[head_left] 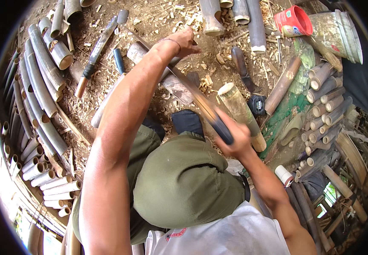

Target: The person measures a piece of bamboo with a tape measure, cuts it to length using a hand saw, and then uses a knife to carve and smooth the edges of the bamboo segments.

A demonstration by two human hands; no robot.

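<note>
My right hand (236,135), slightly blurred, is wrapped round the dark handle end of a long machete-like knife (199,98). Its narrow blade slants up and left, passing below my left wrist. My left hand (185,42) is closed on a dark piece of bamboo (173,63), mostly hidden by the hand and forearm; the blade crosses it. Beneath both lies a worn log (179,88), lying across the ground in front of my feet. Just right of the blade, a thick pale-ended bamboo length (240,110) rests at a slant.
Cut bamboo tubes (39,89) crowd the left side, and more are stacked (326,106) at the right. A long-handled tool (96,53) lies far left. A red bucket (292,22) touches a whitish bucket (335,36). A dark curved tool (241,68) and shavings litter the dirt.
</note>
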